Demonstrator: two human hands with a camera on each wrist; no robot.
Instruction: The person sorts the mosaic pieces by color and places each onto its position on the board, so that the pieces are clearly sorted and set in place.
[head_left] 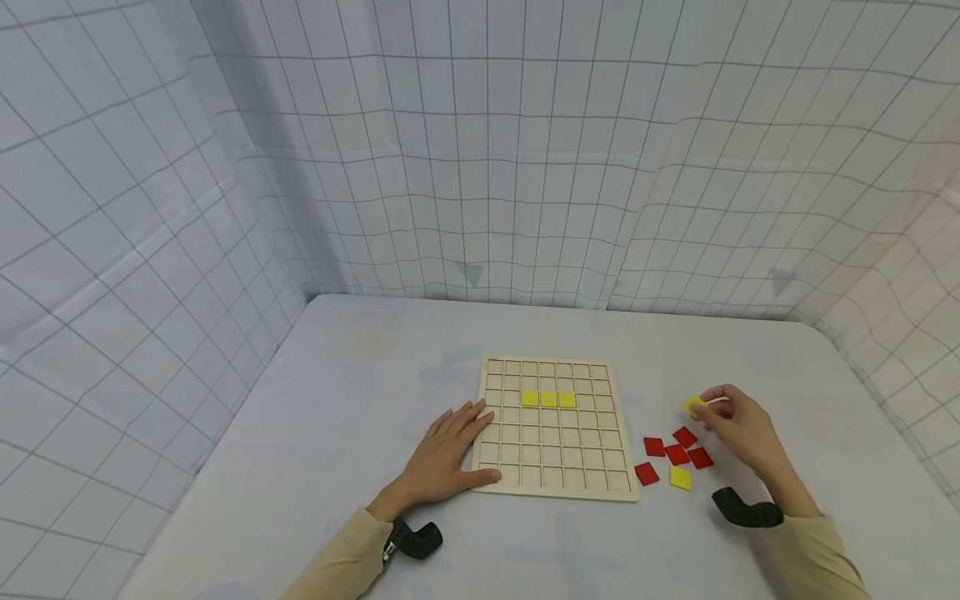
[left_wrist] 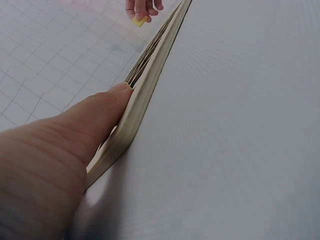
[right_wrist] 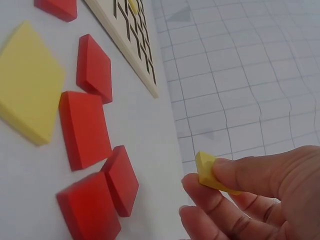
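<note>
A pale wooden grid board (head_left: 551, 458) lies on the table, with three yellow square tiles (head_left: 549, 399) side by side in one of its upper rows. My left hand (head_left: 446, 462) rests along the board's left edge, fingers spread; in the left wrist view its thumb (left_wrist: 100, 107) lies on the rim near a corner. To the right of the board, my right hand (head_left: 738, 425) pinches one yellow tile (right_wrist: 206, 172) between thumb and fingers, raised off the table. Below that hand lie several loose red tiles (head_left: 677, 454) and one loose yellow tile (head_left: 680, 477).
The white table (head_left: 390, 358) reaches back to a hanging white cloth with a dark grid (head_left: 525, 167), which also closes off both sides. A black wrist device (head_left: 420, 540) sits by the left sleeve, and another black device (head_left: 746, 508) by the right one.
</note>
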